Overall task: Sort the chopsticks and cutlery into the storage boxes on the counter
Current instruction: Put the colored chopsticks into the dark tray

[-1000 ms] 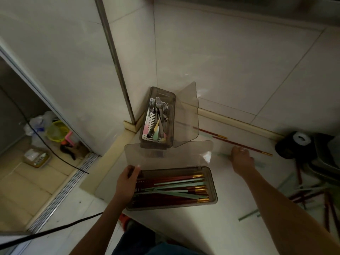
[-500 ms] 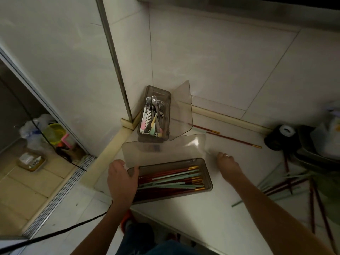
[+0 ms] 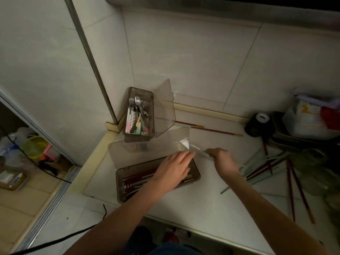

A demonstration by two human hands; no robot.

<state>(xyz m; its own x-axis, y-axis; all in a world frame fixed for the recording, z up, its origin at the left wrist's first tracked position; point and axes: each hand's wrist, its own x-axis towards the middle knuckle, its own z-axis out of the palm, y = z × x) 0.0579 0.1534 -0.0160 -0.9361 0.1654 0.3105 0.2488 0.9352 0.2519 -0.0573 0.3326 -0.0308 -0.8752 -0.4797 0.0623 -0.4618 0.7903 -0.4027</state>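
Observation:
A smoky plastic chopstick box (image 3: 120, 183) lies near the counter's front edge, its lid (image 3: 145, 153) standing open behind it. Red and pale green chopsticks fill it. My left hand (image 3: 173, 167) reaches over the box's right end with its fingers stretched flat. Just right of the box, my right hand (image 3: 223, 161) grips a pale green chopstick (image 3: 199, 151) whose tip points at the lid's corner. In the corner stands the cutlery box (image 3: 150, 100) with forks and spoons, its lid (image 3: 165, 111) also open. Two red chopsticks (image 3: 217, 131) lie along the back wall.
Several loose red and green chopsticks (image 3: 266, 168) are scattered on the counter at the right. A black tape roll (image 3: 257, 124), trays and a bag (image 3: 309, 118) crowd the far right. The counter drops to the floor on the left, where a black cable (image 3: 55, 240) runs.
My left hand moved from the chopstick box's left end across to its right end. My right hand came in from the back wall toward the box, now holding a pale chopstick.

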